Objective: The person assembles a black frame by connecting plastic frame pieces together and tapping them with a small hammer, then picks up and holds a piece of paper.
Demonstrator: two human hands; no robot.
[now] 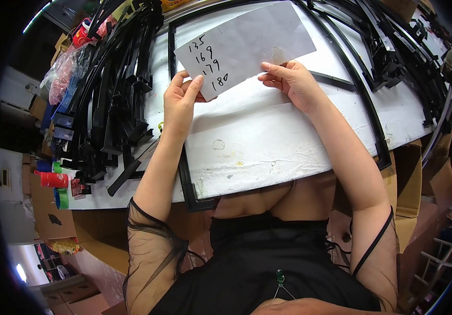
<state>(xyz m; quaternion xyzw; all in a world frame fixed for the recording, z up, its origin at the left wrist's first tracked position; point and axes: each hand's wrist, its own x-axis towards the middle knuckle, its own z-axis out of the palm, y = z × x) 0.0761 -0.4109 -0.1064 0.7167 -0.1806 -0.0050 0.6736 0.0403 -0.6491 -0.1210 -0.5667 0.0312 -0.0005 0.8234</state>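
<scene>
I hold a white slip of paper (249,44) with handwritten black figures above a white table (268,142). My left hand (179,100) pinches its lower left corner between thumb and fingers. My right hand (289,81) grips its lower edge near the middle. Under the paper lies a large black rectangular frame (184,168) flat on the table; both forearms cross over it.
A heap of black plastic frame strips (110,100) covers the table's left side, more strips (394,58) at the right rear. A red roll (52,179) and green tape (60,198) sit at the left edge. Cardboard boxes (409,178) stand right of the table.
</scene>
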